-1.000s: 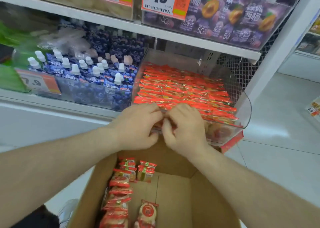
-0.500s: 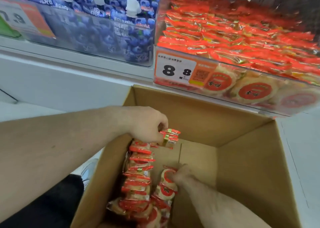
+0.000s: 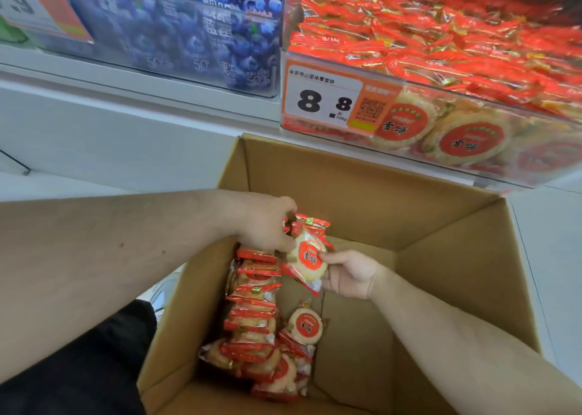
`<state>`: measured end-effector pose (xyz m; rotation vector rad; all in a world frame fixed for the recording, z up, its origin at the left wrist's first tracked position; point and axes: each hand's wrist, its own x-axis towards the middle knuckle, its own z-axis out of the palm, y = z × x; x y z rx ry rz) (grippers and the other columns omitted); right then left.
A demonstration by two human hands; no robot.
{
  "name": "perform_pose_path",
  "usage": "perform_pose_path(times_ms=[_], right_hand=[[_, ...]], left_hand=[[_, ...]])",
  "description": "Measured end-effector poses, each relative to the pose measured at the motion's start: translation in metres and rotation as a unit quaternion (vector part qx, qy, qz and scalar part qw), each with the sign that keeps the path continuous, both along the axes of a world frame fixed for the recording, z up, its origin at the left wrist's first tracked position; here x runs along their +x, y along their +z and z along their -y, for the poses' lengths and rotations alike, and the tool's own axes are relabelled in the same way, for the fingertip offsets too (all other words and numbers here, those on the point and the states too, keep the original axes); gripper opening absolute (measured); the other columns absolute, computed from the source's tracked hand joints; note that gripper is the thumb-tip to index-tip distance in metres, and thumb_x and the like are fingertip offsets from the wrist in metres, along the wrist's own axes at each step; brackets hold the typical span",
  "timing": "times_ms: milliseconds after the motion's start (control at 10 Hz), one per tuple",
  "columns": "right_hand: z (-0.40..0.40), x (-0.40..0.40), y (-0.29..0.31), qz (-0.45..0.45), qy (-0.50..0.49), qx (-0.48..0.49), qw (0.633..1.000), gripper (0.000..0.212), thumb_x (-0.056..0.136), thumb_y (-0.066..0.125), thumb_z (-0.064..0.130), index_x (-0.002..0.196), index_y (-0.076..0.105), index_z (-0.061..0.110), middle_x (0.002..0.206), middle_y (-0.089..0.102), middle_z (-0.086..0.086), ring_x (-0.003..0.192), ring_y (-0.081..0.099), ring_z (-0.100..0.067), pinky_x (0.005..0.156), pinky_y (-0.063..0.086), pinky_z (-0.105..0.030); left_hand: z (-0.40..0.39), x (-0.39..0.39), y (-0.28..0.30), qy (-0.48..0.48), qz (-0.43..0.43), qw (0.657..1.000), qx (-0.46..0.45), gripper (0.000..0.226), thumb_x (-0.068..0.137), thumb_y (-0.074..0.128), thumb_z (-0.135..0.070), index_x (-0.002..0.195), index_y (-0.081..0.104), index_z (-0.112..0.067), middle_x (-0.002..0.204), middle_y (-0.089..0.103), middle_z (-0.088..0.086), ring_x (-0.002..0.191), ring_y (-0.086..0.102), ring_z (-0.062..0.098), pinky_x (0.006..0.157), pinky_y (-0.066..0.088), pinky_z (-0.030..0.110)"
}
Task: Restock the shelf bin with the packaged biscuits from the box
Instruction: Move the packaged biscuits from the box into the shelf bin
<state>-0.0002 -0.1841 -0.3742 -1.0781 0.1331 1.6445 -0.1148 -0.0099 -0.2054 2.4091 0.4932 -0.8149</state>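
Biscuit packs sit in a small bunch above the open cardboard box, held between both hands near the box's left wall. The front pack is a round pale rice cracker in clear film with a red circular label and red crimped ends trimmed in gold-green; more red pack ends show behind it. Left hand has fingers curled over the top of the bunch, gripping it. Right hand pinches the front pack's right edge with thumb and fingertips. Remaining packs stand on edge in a row along the left wall of the box, with a few loose ones tumbled at the near end. Shelf bin of clear plastic is above and beyond the box, already heaped high with the same red packs; price tag on its front. Blue drink pouches are in the next bin to the left. Risks, as a judgement: the film looks slick and the bunch is loose, so a pack could slip out on the lift; the bin looks nearly full, so added packs may slide over the front lip; squeezing hard could crack the crackers.
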Motion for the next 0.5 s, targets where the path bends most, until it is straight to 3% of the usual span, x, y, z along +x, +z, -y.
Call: perform_pose_path(times_ms=[100, 200, 300, 400, 500], right_hand=[[-0.021, -0.014, 0.031, -0.018, 0.057, 0.147, 0.987, 0.073, 0.061, 0.088, 0.014, 0.127, 0.057, 0.004, 0.116, 0.066, -0.014, 0.106, 0.065, -0.026, 0.096, 0.051, -0.04], [-0.028, -0.016, 0.03, -0.043, 0.037, 0.176, 0.983, 0.07, 0.07, 0.084, 0.025, 0.129, 0.053, 0.006, 0.118, 0.064, -0.014, 0.109, 0.063, -0.027, 0.099, 0.047, -0.041], [-0.011, -0.019, -0.01, 0.003, -0.039, -0.043, 0.998, 0.041, 0.082, 0.069, 0.04, 0.111, 0.057, 0.014, 0.096, 0.063, -0.011, 0.085, 0.065, -0.026, 0.072, 0.054, -0.034], [0.014, -0.04, -0.063, 0.235, 0.004, -0.375, 0.897, 0.02, 0.083, 0.067, 0.025, 0.095, 0.062, 0.011, 0.076, 0.059, -0.008, 0.057, 0.056, -0.021, 0.05, 0.044, -0.027], [0.027, -0.066, -0.094, 0.238, 0.083, -0.392, 0.885, 0.039, 0.074, 0.08, 0.029, 0.105, 0.068, 0.009, 0.101, 0.069, -0.003, 0.089, 0.069, -0.02, 0.068, 0.051, -0.026]], left_hand=[[-0.003, -0.002, -0.008, 0.039, -0.015, 0.998, -0.051, 0.07, 0.085, 0.072, -0.027, 0.144, 0.035, -0.021, 0.124, 0.056, 0.005, 0.103, 0.063, 0.022, 0.078, 0.057, 0.032], [-0.007, 0.0, -0.004, 0.106, -0.006, 0.987, -0.119, 0.074, 0.082, 0.074, -0.012, 0.141, 0.037, -0.037, 0.123, 0.05, 0.001, 0.093, 0.063, 0.018, 0.059, 0.058, 0.026], [-0.009, -0.001, -0.004, 0.097, 0.03, 0.991, -0.089, 0.061, 0.083, 0.073, -0.011, 0.13, 0.046, -0.038, 0.121, 0.051, 0.0, 0.093, 0.063, 0.02, 0.066, 0.061, 0.034], [-0.014, -0.005, -0.005, 0.099, 0.027, 0.991, -0.087, 0.058, 0.083, 0.074, -0.013, 0.128, 0.047, -0.037, 0.119, 0.051, -0.003, 0.096, 0.059, 0.015, 0.062, 0.057, 0.027], [-0.013, -0.004, -0.007, 0.094, 0.021, 0.991, -0.092, 0.059, 0.084, 0.074, -0.015, 0.131, 0.046, -0.037, 0.119, 0.05, -0.005, 0.101, 0.056, 0.016, 0.06, 0.049, 0.02]])
